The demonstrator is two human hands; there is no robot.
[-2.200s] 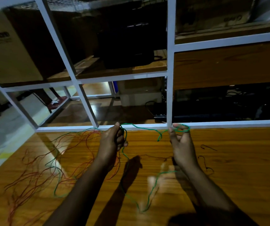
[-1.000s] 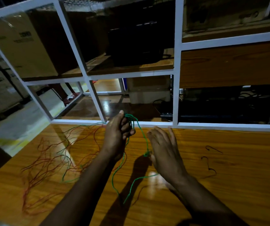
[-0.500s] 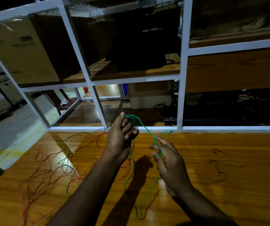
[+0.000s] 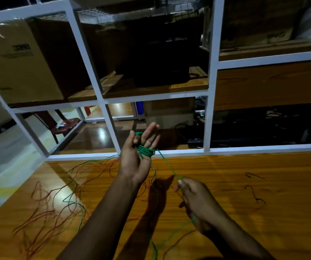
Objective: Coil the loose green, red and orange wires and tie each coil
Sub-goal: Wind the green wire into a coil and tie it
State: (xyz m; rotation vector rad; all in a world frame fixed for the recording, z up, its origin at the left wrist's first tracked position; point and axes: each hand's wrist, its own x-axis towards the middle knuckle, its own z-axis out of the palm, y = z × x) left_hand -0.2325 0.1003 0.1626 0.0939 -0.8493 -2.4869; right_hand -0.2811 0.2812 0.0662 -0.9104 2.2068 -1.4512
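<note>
The left grip [image 4: 138,158] is raised, fingers straight, with the green wire [image 4: 145,152] looped around them. The right grip [image 4: 198,201], lower right, pinches its taut strand. Red and orange wires [image 4: 44,212] sprawl on the table [image 4: 286,166], left of both.

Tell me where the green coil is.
In the head view, centre: the green coil is looped round the raised left hand, its tail running to the right hand.
</note>
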